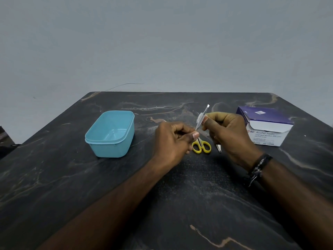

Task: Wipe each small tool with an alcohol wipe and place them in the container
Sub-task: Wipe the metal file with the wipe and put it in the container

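My left hand (173, 139) pinches the lower end of thin metal tweezers (204, 112), which point up and away. My right hand (228, 130) pinches a white alcohol wipe (200, 117) against the middle of the tweezers. Small scissors with yellow handles (201, 146) lie on the table below my hands, their blades hidden by my left thumb. The tip of another metal tool (218, 148) shows beside them, mostly hidden under my right hand. A light blue plastic container (110, 134) stands open to the left with nothing visible inside.
A purple and white box of alcohol swabs (266, 126), its flap open, sits at the right of the dark marbled table (72, 177). A grey wall rises behind the table's far edge.
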### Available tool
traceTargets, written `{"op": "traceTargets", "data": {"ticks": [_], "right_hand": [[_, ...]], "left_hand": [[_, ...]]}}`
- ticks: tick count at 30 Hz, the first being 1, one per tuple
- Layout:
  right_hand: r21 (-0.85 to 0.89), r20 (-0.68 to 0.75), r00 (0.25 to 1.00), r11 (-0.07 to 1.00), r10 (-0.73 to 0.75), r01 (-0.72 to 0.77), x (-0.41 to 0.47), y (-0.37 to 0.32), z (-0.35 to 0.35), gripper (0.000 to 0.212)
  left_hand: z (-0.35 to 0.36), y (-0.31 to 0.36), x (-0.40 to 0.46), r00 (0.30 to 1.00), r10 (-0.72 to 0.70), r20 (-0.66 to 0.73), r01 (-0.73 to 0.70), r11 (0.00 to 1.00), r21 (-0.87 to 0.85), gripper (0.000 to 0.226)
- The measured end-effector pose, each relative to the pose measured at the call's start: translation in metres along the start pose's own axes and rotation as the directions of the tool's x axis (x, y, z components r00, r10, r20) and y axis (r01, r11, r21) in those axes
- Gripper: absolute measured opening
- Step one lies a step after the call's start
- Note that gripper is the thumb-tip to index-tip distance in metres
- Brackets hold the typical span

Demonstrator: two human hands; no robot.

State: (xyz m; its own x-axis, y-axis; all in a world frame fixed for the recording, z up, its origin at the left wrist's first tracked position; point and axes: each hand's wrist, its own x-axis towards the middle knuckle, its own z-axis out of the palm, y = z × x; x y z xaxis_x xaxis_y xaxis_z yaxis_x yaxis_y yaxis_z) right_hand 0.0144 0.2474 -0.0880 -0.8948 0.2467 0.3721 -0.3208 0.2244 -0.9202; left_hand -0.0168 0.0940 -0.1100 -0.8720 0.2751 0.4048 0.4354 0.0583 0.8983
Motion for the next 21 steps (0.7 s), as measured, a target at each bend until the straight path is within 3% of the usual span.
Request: {"op": "traceTargets", "data": {"ticks": [9,16,21], "right_hand": [[0.023,0.059,0.998,1.0,0.001,-0.003,-0.001,-0.001,-0.002,0.017],[0.111,-0.083,0.996,0.993,-0.018,0.027,0.009,-0.003,-0.011,0.019],[0.073,-0.014,1.0,0.997,0.001,0.0,0.006,0.002,-0.007,0.019]], "left_hand": [[0.0,0.0,0.0,1.0,0.02,0.001,-0.02,1.0,-0.015,0.005],[0.003,0.002,-0.002,0.999,0.02,0.049,-0.02,1.0,-0.004,0.001],[0.002,0.001,-0.003,0.999,0.028,0.031,-0.029,0.999,0.016,0.006]]}}
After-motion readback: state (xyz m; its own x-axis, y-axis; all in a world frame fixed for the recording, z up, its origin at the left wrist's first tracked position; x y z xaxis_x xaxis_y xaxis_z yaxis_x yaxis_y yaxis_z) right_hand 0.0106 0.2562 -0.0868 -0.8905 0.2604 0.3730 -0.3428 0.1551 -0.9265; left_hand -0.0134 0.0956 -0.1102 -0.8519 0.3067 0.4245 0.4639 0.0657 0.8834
